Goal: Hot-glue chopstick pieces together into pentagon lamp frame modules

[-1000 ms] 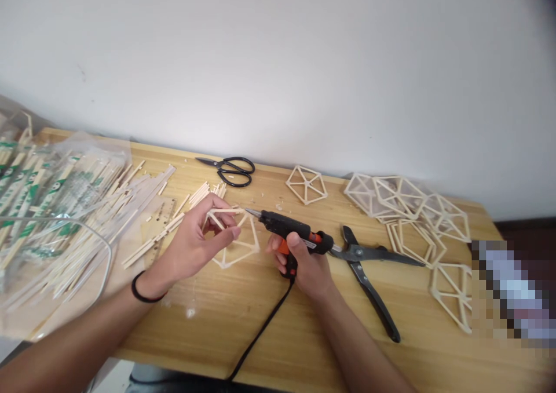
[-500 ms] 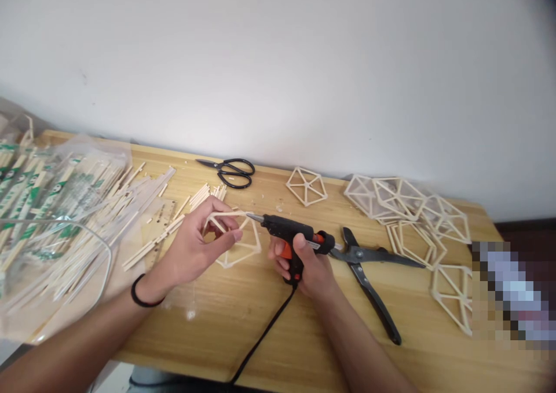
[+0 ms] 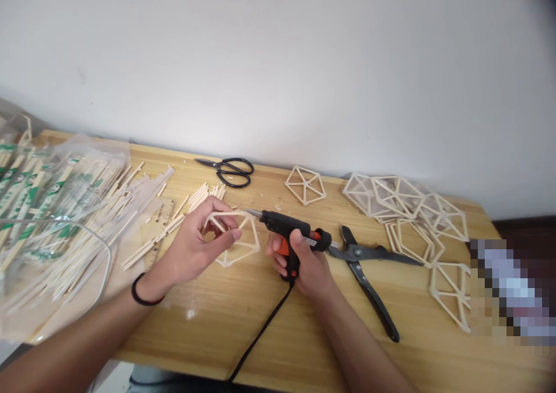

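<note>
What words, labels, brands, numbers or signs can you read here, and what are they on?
No word, brand or number is readable.
Chopstick wrappers: a panda-like sign; green print too small to read.
Glue gun: pale label, too small.
Ruler: markings too blurred.

Left hand is pinching a stick frame, right hand has a glue gun, nozzle right by the frame's top corner (honestly can't tell from here if they're touching). Snips and more frames off right, scissors near the wall.
</note>
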`<state>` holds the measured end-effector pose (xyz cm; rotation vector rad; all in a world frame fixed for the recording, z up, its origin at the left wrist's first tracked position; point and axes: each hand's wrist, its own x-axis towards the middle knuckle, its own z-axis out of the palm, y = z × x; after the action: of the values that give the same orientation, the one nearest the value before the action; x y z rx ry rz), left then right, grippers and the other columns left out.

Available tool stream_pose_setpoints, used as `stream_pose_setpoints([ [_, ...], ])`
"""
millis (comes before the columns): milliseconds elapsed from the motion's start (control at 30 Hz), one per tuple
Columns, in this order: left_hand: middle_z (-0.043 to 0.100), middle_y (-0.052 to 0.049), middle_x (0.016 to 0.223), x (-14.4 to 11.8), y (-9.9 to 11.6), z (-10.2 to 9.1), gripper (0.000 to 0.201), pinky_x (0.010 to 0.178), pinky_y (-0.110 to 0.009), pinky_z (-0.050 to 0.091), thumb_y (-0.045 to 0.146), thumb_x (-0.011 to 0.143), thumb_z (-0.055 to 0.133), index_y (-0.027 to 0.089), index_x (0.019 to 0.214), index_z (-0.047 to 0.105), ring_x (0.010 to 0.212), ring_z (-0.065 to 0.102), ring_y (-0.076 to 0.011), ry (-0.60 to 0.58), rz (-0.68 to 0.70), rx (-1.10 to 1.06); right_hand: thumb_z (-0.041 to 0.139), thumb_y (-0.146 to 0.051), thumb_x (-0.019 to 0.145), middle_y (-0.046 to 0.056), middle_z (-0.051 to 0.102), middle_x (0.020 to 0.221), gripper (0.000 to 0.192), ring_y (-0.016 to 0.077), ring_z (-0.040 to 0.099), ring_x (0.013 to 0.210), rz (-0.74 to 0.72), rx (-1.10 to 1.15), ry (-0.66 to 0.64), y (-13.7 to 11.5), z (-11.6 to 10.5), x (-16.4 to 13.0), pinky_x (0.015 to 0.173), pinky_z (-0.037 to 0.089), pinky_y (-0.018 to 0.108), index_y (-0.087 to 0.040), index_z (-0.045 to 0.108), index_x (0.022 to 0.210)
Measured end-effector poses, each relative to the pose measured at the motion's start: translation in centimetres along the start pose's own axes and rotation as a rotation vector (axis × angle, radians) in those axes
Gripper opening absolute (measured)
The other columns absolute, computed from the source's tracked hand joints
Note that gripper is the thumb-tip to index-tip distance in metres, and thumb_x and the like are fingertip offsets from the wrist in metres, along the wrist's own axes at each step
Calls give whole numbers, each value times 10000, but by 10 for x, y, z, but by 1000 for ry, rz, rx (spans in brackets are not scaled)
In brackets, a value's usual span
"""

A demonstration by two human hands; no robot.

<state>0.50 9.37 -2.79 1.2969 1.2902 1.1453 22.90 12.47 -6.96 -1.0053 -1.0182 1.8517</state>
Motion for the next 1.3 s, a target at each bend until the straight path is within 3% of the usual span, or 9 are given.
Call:
stream_pose_setpoints([
  [467,672,15,843,1,1,-1,134,644,-226,503,239,936,763,210,934,632,739,644,-120,-3,46,1,758,-759,838,35,663,656,592,90,475,459,-5,-12,-5,3,-6,0,379,409,190,-179,711,728],
  [867,751,6,873,1,-6,1,60,637,-235,507,186,956,744,233,989,726,727,686,-125,121,319,334,703,-773,876,-11,554,564,602,107,493,449,-27,-76,-30,2,-9,-5,393,400,207,-185,717,750],
  [1033,766,-18,869,2,-3,0,33,676,-268,519,247,964,744,222,951,726,763,696,-156,132,269,335,693,-770,887,-10,550,574,597,117,493,460,-27,-110,-17,1,-7,-6,402,402,230,-189,704,748],
  [1300,736,-9,856,2,-1,0,135,670,-256,531,319,929,785,215,917,701,747,672,-152,151,55,135,698,-759,892,-8,556,590,594,103,474,461,-40,-139,15,0,-6,-3,399,400,216,-182,739,758],
])
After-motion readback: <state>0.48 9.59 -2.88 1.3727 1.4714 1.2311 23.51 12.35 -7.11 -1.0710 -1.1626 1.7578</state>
